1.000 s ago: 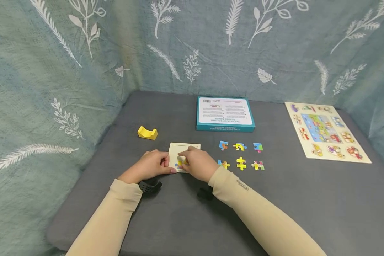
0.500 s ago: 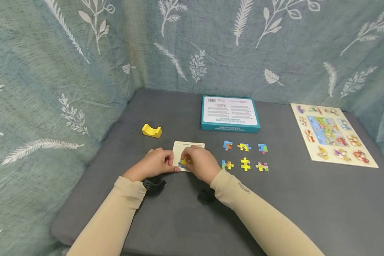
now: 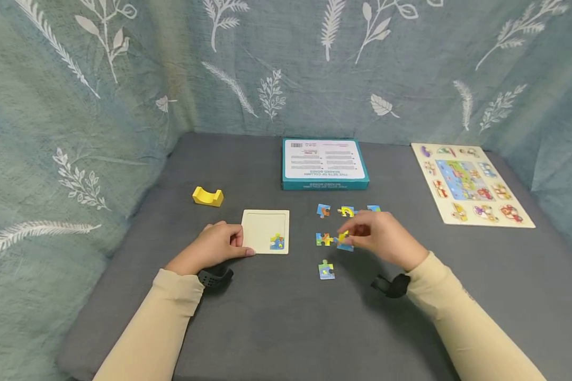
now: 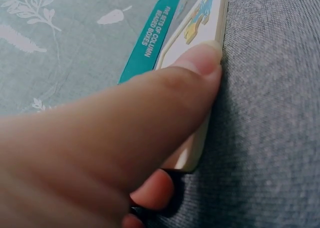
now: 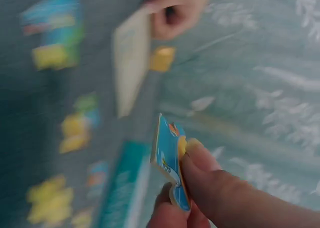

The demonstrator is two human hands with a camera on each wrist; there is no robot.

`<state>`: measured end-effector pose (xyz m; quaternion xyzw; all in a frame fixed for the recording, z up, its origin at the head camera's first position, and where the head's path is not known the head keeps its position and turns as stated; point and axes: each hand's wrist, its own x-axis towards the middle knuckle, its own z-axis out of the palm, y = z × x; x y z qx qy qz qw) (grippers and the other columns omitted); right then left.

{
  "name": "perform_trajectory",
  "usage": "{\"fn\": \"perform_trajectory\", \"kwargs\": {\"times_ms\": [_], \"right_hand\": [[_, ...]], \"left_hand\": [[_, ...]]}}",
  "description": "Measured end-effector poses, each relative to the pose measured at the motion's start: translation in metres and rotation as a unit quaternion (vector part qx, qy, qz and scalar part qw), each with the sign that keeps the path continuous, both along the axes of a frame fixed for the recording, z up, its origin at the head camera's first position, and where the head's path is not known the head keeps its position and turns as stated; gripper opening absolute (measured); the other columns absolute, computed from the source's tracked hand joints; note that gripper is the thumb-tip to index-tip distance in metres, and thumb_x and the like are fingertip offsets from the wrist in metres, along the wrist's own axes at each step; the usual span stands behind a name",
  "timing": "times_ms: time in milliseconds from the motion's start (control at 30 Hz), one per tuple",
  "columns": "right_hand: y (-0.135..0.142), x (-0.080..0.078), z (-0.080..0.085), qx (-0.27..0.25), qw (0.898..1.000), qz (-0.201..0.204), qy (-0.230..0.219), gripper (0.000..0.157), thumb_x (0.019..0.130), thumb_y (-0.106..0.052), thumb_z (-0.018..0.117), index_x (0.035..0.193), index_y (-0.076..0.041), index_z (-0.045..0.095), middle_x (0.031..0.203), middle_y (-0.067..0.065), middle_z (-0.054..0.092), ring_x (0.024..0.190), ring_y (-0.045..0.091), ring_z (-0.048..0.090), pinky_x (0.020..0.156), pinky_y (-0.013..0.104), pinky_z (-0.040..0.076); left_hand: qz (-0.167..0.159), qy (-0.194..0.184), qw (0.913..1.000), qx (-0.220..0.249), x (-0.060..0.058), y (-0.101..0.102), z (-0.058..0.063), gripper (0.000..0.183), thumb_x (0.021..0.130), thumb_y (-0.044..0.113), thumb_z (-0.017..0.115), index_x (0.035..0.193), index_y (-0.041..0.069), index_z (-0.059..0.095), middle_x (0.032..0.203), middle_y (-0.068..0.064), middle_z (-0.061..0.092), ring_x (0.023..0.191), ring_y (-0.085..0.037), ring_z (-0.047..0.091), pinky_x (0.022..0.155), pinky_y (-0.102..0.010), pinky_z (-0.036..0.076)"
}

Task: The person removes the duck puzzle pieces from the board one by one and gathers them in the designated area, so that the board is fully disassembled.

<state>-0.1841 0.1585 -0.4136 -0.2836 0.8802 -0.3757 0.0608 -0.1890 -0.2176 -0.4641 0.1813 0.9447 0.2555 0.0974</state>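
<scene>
My left hand (image 3: 214,247) grips the near left corner of a square wooden puzzle tray (image 3: 257,227). In the left wrist view its thumb (image 4: 197,60) lies over the rim, with other fingertips below the edge. A yellow and blue puzzle piece (image 3: 277,242) sits in the tray's near right corner. Right of the tray, my right hand (image 3: 386,241) pinches a mostly blue jigsaw piece (image 5: 167,150) with a yellow knob, between thumb and fingers. Loose jigsaw pieces lie around that hand, among them a blue and orange one (image 3: 323,210) and a green and blue one (image 3: 326,270). My fingers hide part of the group.
A teal box (image 3: 324,164) with a white label lies at the back of the grey table (image 3: 276,328). To its right is a wooden picture board (image 3: 450,214). A yellow curved block (image 3: 207,197) stands behind my left hand. Patterned cloth (image 3: 305,69) hangs behind.
My right hand has left the tray and moved right to the loose pieces, where it now pinches one. The tray's corner piece is uncovered. My left hand keeps its grip; the head view has shifted slightly.
</scene>
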Motion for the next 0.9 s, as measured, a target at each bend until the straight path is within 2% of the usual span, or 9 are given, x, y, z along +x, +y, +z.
{"fn": "perform_trajectory", "kwargs": {"times_ms": [133,233,400,467,567,667,767,833,900], "right_hand": [[0.000,-0.011,-0.021,0.027,0.996,0.075,-0.028,0.018,0.089,0.002,0.081,0.105,-0.005,0.081,0.092,-0.004,0.072,0.077,0.008,0.064,0.069,0.026,0.054],[-0.013,-0.021,-0.034,0.037,0.990,0.135,-0.011,0.018,0.089,0.000,0.082,0.106,-0.006,0.081,0.094,-0.004,0.072,0.081,0.008,0.065,0.071,0.026,0.054],[-0.031,-0.035,-0.040,0.063,0.983,0.173,0.023,0.019,0.086,0.002,0.083,0.103,-0.007,0.082,0.086,-0.007,0.065,0.078,0.009,0.063,0.071,0.028,0.053],[-0.033,-0.036,-0.037,0.072,0.981,0.180,0.033,0.020,0.086,0.004,0.083,0.102,-0.007,0.082,0.084,-0.009,0.063,0.076,0.006,0.061,0.070,0.028,0.053],[-0.037,-0.034,-0.030,0.072,0.980,0.179,0.045,0.020,0.086,0.003,0.084,0.103,-0.007,0.081,0.084,-0.010,0.063,0.075,0.006,0.061,0.069,0.028,0.053],[-0.046,-0.035,-0.024,0.078,0.978,0.174,0.087,0.020,0.087,-0.002,0.084,0.106,-0.008,0.081,0.089,-0.007,0.064,0.079,0.011,0.064,0.070,0.032,0.054],[-0.041,-0.025,-0.020,0.117,0.976,0.109,0.148,0.025,0.088,-0.009,0.086,0.112,-0.006,0.080,0.096,0.003,0.064,0.084,0.021,0.062,0.073,0.038,0.053],[-0.039,-0.020,-0.020,0.162,0.967,0.075,0.180,0.029,0.088,-0.015,0.087,0.114,-0.005,0.080,0.100,0.009,0.065,0.085,0.027,0.060,0.072,0.043,0.053],[-0.035,-0.015,-0.021,0.210,0.958,0.044,0.188,0.034,0.086,-0.023,0.089,0.114,-0.005,0.080,0.102,0.012,0.066,0.086,0.030,0.058,0.073,0.046,0.053]], "left_hand": [[0.051,-0.002,0.9987,-0.009,0.018,-0.023,0.005,0.040,0.089,0.032,0.087,0.072,0.016,0.054,0.062,0.003,0.048,0.070,-0.018,0.045,0.078,-0.042,0.032],[0.086,-0.001,0.9962,-0.015,0.034,-0.038,0.007,0.040,0.089,0.033,0.087,0.072,0.017,0.054,0.063,0.003,0.047,0.071,-0.018,0.045,0.078,-0.041,0.032],[0.126,0.001,0.9919,-0.012,0.056,-0.046,0.004,0.040,0.089,0.033,0.086,0.072,0.017,0.054,0.063,0.003,0.048,0.070,-0.017,0.044,0.077,-0.041,0.033],[0.134,-0.003,0.9907,-0.019,0.059,-0.040,0.003,0.040,0.089,0.035,0.086,0.072,0.018,0.054,0.063,0.004,0.049,0.070,-0.017,0.044,0.077,-0.040,0.033],[0.122,0.002,0.9920,-0.030,0.050,-0.022,0.001,0.041,0.088,0.037,0.086,0.070,0.019,0.055,0.064,0.006,0.051,0.069,-0.015,0.044,0.077,-0.039,0.035],[0.094,0.009,0.9950,-0.032,0.028,0.003,-0.001,0.041,0.089,0.040,0.086,0.069,0.019,0.056,0.065,0.009,0.052,0.068,-0.012,0.046,0.078,-0.037,0.036],[0.012,0.017,0.9995,-0.025,-0.010,0.045,-0.004,0.039,0.089,0.042,0.084,0.071,0.020,0.057,0.066,0.010,0.053,0.069,-0.009,0.047,0.079,-0.035,0.036],[-0.027,0.016,0.9993,-0.019,-0.026,0.071,-0.006,0.039,0.089,0.043,0.084,0.071,0.020,0.058,0.066,0.011,0.053,0.069,-0.008,0.048,0.079,-0.034,0.036],[-0.056,0.010,0.9983,-0.013,-0.035,0.093,-0.008,0.039,0.089,0.042,0.085,0.071,0.020,0.058,0.066,0.011,0.053,0.069,-0.007,0.048,0.080,-0.034,0.036]]}}
